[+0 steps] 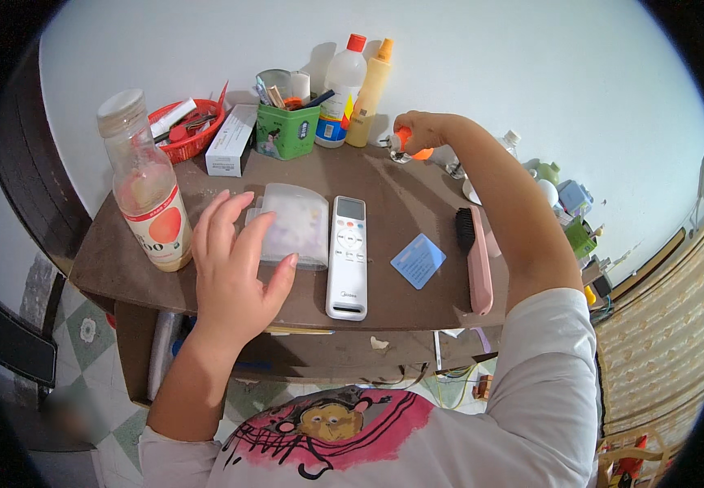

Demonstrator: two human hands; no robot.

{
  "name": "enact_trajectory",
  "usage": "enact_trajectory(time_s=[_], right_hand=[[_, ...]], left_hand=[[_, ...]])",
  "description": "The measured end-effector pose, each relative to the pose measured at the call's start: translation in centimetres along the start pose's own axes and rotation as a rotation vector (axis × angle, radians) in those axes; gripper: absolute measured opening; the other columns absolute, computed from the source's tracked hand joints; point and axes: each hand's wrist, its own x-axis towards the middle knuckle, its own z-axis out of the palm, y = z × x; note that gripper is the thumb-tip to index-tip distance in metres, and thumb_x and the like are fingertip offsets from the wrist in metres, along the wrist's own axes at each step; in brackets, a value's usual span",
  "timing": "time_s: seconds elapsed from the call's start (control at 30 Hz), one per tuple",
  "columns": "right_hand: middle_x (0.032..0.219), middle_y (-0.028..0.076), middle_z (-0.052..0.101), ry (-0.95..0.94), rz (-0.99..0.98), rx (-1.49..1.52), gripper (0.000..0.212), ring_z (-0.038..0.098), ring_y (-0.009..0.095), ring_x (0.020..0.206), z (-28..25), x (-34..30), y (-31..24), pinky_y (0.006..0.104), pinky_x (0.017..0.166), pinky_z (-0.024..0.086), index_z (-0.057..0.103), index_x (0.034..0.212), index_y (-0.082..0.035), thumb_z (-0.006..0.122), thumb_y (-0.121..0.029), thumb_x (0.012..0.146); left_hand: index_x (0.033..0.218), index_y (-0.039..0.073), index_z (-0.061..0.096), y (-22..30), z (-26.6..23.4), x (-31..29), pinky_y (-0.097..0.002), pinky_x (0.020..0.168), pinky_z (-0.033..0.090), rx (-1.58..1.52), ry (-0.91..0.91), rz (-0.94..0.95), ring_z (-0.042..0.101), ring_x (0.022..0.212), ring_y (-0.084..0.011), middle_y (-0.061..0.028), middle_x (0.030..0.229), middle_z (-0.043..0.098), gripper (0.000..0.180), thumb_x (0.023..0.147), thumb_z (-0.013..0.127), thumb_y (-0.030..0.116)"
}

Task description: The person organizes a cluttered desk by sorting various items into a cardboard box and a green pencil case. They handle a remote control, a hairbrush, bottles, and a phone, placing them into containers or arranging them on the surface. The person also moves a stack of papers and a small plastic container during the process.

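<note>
My left hand [238, 272] is open with its fingers spread, over the desk's left part, beside a translucent plastic case [295, 224]. Whether the fingertips touch the case, I cannot tell. At the back of the desk, near the wall, my right hand [429, 130] has its fingers closed around a small orange-and-clear object [401, 145]; its kind is partly hidden. Between my arms lie a white remote control [347, 264], a blue card [418, 261] and a pink brush [479, 268] with black bristles.
A glass bottle [147, 187] stands at the left. Behind are a red basket [183, 150], a white box [231, 142], a green pen holder [287, 130], a red-capped bottle [342, 93] and a yellow bottle [368, 98]. Several small containers crowd beyond my right arm.
</note>
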Motion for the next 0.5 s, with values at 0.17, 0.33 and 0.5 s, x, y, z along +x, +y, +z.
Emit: enact_trajectory(time_s=[0.17, 0.33, 0.5], right_hand=[[0.125, 0.013, 0.046, 0.094, -0.043, -0.059, 0.06, 0.048, 0.03, 0.114, -0.1, 1.0, 1.3, 0.038, 0.096, 0.042, 0.052, 0.123, -0.014, 0.064, -0.01, 0.065], [0.124, 0.008, 0.048, 0.212, -0.192, -0.244, 0.059, 0.049, 0.028, 0.114, 0.5, 2.0, 1.9, 0.0378, 0.095, 0.044, 0.054, 0.122, -0.02, 0.063, 0.001, 0.068], [0.125, 0.004, 0.05, 0.349, -0.266, -0.539, 0.059, 0.049, 0.025, 0.116, 1.6, 2.5, 1.8, 0.0382, 0.093, 0.046, 0.052, 0.124, -0.022, 0.069, -0.002, 0.071]], left_hand=[[0.11, 0.003, 0.055, 0.0, 0.1, -0.1, -0.0485, 0.101, 0.03, 0.01, 0.013, -0.013, 0.039, 0.121, -0.0396, -0.0175, 0.125, 0.046, 0.043, 0.071, 0.069, 0.015], [0.109, 0.003, 0.055, 0.1, 0.2, -0.1, -0.0479, 0.101, 0.03, 0.012, 0.017, -0.023, 0.039, 0.121, -0.0392, -0.0176, 0.124, 0.046, 0.043, 0.07, 0.069, 0.013], [0.108, 0.003, 0.055, 0.4, 0.4, 0.1, -0.0478, 0.101, 0.03, 0.031, 0.017, -0.031, 0.039, 0.121, -0.0388, -0.0177, 0.124, 0.047, 0.042, 0.069, 0.069, 0.011]])
